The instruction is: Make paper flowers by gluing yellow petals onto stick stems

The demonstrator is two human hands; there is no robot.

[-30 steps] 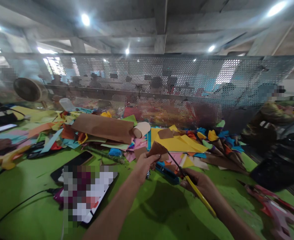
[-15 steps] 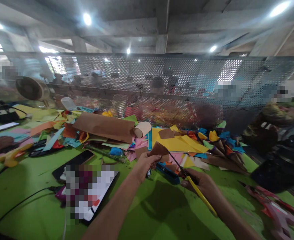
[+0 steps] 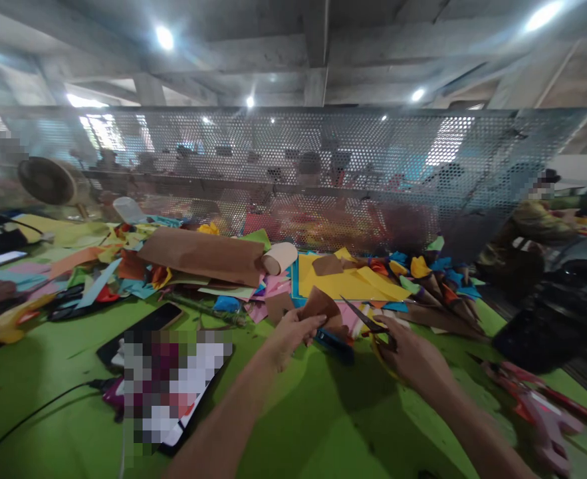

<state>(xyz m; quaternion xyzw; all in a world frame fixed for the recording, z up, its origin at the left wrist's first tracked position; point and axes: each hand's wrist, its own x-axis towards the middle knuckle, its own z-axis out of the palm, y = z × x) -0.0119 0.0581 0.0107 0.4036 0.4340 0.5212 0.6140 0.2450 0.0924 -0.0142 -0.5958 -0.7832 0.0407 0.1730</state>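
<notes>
A small piece of brown paper [image 3: 323, 305] is pinched in my left hand [image 3: 293, 336], its free part standing up past the fingertips. My right hand [image 3: 403, 342] grips yellow-handled scissors [image 3: 363, 319], whose dark blades point up and left toward the paper, apart from it. Below the paper, on the green tabletop, lies a blue tool [image 3: 334, 346], partly covered by my left fingers and too shaded to name. Behind the hands are yellow paper sheets [image 3: 357, 283] and a rolled brown sheet of paper [image 3: 203, 254].
Two phones, one dark [image 3: 141, 332] and one with a lit screen [image 3: 193, 392], lie left of my arm. Pink pliers-like tools [image 3: 537, 412] lie on the right. Coloured paper flowers [image 3: 437, 273] pile up behind. A perforated metal screen [image 3: 273, 173] closes the back; a person [image 3: 537, 213] sits far right.
The scissors have moved away from the brown paper to the right and turned in my right hand. The paper now shows a rounded edge and is tilted differently in my left hand.
</notes>
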